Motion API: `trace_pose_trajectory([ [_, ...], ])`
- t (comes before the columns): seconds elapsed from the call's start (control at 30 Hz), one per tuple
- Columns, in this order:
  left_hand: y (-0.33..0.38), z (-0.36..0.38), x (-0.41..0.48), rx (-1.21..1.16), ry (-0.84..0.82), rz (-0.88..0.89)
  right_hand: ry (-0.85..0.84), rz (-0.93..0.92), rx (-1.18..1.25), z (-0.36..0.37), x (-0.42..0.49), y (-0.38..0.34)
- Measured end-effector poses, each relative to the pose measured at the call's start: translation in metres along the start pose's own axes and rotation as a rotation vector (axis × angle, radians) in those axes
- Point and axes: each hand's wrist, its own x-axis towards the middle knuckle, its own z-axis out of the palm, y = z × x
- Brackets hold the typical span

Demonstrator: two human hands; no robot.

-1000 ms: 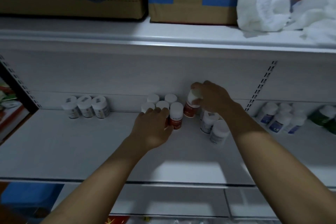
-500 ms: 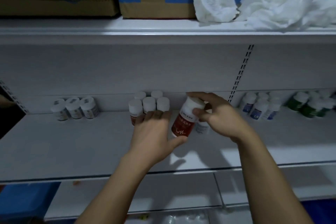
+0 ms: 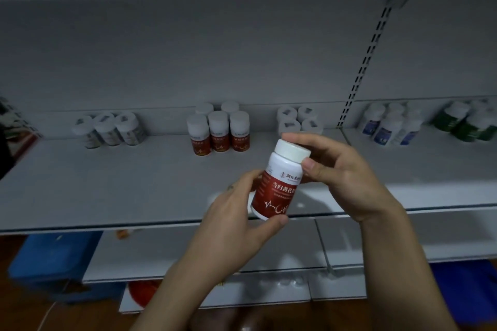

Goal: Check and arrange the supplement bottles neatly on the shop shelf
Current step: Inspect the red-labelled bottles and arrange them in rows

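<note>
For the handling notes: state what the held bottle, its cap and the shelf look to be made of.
Held bottle: likely white plastic, smooth, opaque, with a glossy red printed label. Cap: seemingly white plastic, satin, with a soft highlight. Shelf: probably painted sheet metal, pale grey, judging by its thin front lip and the slotted upright.

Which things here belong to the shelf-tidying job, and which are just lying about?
Job: red-label bottle, gripped by left hand at its base and right hand at its cap; red-label group on the shelf; grey-label trio; white-capped four; blue-label bottles; green bottles.
Lying about: blue crate below the shelf; red object beneath it.
</note>
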Motion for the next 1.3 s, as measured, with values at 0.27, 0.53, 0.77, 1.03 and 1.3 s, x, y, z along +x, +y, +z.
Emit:
trace_pose_trajectory([
  [0.27, 0.000, 0.007, 0.000, -0.153, -0.024, -0.060, 0.014, 0.067, 0.057, 0.009, -0.002, 0.015],
  [0.53, -0.003, 0.006, -0.004, -0.134, -0.023, -0.052, 0.026, 0.124, 0.084, 0.012, -0.003, 0.017],
  [0.77, -0.011, 0.004, -0.006, -0.176, -0.002, -0.043, 0.041, 0.108, 0.111, 0.021, 0.000, 0.011],
  [1.03, -0.009, 0.000, -0.008, -0.197, -0.004, -0.060, 0.090, 0.146, 0.129, 0.027, 0.003, 0.007],
  [1.3, -0.008, 0.005, -0.009, -0.234, -0.013, -0.064, 0.142, 0.209, 0.166, 0.025, 0.000, 0.010],
])
